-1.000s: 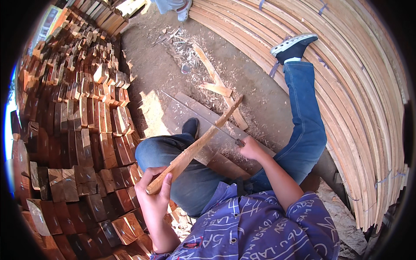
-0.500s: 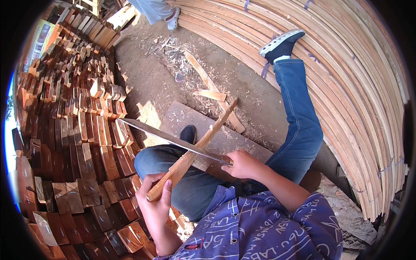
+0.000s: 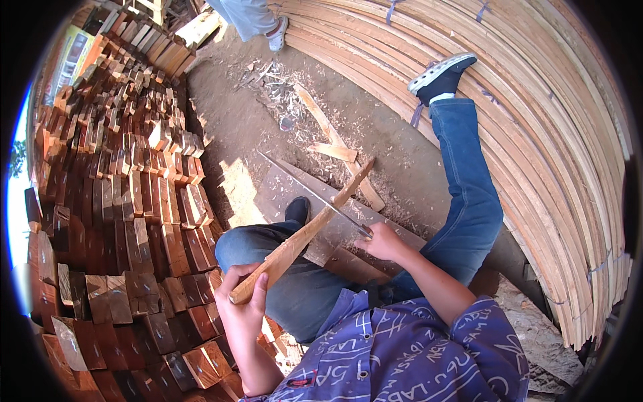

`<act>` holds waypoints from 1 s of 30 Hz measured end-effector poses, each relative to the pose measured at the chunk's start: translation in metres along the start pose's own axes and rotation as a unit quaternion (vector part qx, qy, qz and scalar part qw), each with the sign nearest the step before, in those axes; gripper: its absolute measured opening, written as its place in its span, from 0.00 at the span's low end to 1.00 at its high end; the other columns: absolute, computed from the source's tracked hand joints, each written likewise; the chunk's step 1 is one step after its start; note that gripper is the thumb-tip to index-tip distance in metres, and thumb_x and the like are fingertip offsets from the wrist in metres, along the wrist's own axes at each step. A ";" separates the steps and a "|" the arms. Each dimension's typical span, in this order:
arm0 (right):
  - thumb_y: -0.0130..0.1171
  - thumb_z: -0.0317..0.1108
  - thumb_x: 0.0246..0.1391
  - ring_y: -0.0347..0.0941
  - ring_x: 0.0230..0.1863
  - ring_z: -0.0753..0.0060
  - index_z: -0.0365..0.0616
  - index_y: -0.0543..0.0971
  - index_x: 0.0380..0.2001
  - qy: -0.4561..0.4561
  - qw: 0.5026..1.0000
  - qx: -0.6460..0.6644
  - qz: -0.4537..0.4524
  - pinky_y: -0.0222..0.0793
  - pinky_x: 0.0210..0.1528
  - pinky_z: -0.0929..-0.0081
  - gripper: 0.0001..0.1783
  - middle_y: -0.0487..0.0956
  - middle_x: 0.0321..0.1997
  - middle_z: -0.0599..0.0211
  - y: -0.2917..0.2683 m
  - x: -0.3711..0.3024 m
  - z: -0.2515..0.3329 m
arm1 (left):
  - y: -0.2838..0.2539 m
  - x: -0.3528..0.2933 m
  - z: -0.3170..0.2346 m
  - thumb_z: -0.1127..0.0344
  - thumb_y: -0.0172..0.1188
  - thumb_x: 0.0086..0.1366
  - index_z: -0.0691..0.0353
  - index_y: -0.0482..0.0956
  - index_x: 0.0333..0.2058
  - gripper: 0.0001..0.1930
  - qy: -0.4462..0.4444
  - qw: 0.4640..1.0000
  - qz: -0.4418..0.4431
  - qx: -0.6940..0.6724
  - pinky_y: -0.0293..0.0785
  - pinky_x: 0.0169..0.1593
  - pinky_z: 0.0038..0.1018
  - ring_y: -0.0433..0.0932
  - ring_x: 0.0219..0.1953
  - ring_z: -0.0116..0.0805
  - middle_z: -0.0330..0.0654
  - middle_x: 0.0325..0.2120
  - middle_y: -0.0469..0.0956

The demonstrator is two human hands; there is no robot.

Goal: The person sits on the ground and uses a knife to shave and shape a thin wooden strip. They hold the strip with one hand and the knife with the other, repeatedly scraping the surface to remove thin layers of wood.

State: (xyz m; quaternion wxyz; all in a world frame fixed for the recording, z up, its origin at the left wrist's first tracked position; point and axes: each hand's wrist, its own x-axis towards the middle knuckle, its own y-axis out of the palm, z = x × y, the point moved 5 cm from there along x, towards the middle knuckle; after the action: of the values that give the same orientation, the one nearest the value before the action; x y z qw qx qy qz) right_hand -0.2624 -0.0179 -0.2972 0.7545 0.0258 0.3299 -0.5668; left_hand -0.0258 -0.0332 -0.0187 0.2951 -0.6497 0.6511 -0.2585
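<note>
My left hand (image 3: pixel 245 289) is wrapped round the near end of a long, curved wooden piece (image 3: pixel 291 249), which slants away to the upper right over my bent left knee. In my right hand (image 3: pixel 379 242) is the handle of a machete (image 3: pixel 300 183), a long narrow metal blade pointing to the far left. The blade crosses the wooden piece in its far half. Whether its edge bites into the wood I cannot tell. Part of the handle is hidden in my fingers.
Stacked brown wood blocks (image 3: pixel 134 254) fill the left side. Bundled long wooden strips (image 3: pixel 536 154) curve along the right, with my right shoe (image 3: pixel 443 77) against them. A flat board (image 3: pixel 274 194), offcuts (image 3: pixel 321 120) and shavings lie ahead. Another person's foot (image 3: pixel 278 33) is at the far edge.
My right hand has moved slightly right and up, and the machete has swung to point farther away. Its blade now crosses the wooden piece nearer the far end. The left hand keeps its grip.
</note>
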 end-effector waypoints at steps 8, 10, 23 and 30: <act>0.66 0.46 0.50 0.78 0.37 0.41 0.38 0.80 0.37 -0.085 0.996 0.018 0.010 0.73 0.41 0.55 0.21 0.81 0.31 0.46 -0.003 -0.065 0.080 | 0.004 -0.008 0.002 0.71 0.66 0.60 0.68 0.80 0.34 0.07 -0.004 1.000 -0.012 -0.006 0.72 0.35 0.22 0.77 0.28 0.25 0.43 0.25 0.81; 0.66 0.47 0.50 0.78 0.37 0.42 0.38 0.81 0.37 -0.081 0.997 -0.003 0.012 0.73 0.40 0.54 0.22 0.81 0.31 0.47 0.004 -0.050 0.060 | 0.001 -0.006 0.005 0.71 0.66 0.60 0.68 0.80 0.34 0.07 -0.010 1.000 -0.014 -0.013 0.72 0.35 0.22 0.77 0.28 0.25 0.42 0.25 0.81; 0.66 0.39 0.43 0.79 0.28 0.50 0.33 0.79 0.26 0.121 0.990 -0.014 -0.076 0.73 0.35 0.59 0.17 0.79 0.23 0.45 0.006 0.023 -0.093 | -0.005 -0.010 0.027 0.73 0.65 0.60 0.69 0.80 0.34 0.06 -0.062 0.998 -0.004 -0.028 0.72 0.35 0.21 0.76 0.28 0.24 0.41 0.25 0.80; 0.66 0.41 0.43 0.81 0.37 0.48 0.37 0.82 0.32 0.131 0.988 -0.032 -0.074 0.75 0.41 0.59 0.17 0.81 0.30 0.44 0.000 0.018 -0.092 | -0.002 -0.008 0.009 0.73 0.66 0.59 0.68 0.80 0.33 0.06 0.010 1.000 0.009 0.005 0.73 0.35 0.23 0.78 0.27 0.25 0.45 0.23 0.81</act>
State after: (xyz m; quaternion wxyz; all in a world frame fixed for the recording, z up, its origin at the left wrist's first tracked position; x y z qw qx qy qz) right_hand -0.3029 0.0046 -0.3786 0.6616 0.0511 0.4447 -0.6016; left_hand -0.0175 -0.0249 -0.0230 0.2944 -0.6400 0.6583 -0.2655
